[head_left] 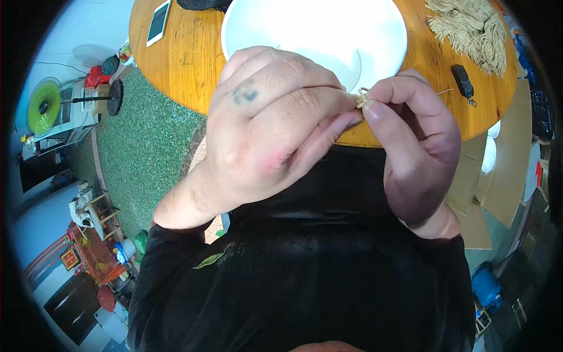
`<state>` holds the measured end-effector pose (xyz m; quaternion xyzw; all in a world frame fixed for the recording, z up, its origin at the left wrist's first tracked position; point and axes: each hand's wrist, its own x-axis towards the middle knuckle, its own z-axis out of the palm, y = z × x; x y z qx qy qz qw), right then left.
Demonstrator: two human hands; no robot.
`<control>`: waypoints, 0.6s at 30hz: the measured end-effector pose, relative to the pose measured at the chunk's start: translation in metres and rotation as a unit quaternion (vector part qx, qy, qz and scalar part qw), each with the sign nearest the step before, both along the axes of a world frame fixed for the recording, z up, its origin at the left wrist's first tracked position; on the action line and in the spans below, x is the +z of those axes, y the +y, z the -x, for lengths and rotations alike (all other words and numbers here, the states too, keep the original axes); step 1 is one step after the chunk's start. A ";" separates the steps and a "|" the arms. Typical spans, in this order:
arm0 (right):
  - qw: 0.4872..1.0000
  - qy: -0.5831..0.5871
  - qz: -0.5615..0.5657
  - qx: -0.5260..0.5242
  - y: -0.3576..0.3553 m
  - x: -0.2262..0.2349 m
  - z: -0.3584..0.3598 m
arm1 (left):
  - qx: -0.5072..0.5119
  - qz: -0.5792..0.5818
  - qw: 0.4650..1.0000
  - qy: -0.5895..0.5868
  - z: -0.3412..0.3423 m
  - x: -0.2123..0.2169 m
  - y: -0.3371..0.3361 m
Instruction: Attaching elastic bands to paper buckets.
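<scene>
A small loop of beige cord [362, 98] is pinched between the fingertips of both hands, just over the near edge of the round table. My left hand [270, 111] is closed, its thumb and index finger gripping the cord from the left. My right hand [416, 129] is closed too, thumb and index finger holding the cord's looped part from the right. Behind the hands a large white basin [316, 35] stands on the table. The rest of the cord is hidden by the fingers.
On the wooden table [176, 64] lie a white phone [158, 23] at the far left, a bundle of beige cords [469, 35] at the far right and a black key fob [463, 81] below it. A green fan [46, 105] stands on the left; cardboard [498, 176] leans at right.
</scene>
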<state>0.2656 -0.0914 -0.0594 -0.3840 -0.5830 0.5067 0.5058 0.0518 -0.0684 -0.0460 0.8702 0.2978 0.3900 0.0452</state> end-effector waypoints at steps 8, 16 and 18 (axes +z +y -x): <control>0.999 -0.034 -0.031 0.022 0.003 -0.009 -0.003 | 0.002 0.003 1.000 -0.007 0.001 0.001 0.001; 0.964 -0.164 -0.205 -0.033 0.013 -0.006 -0.006 | 0.008 0.041 0.999 0.019 0.006 0.012 0.000; 0.951 -0.192 -0.236 -0.057 0.020 -0.007 -0.007 | 0.018 0.052 0.998 0.026 0.008 0.012 -0.002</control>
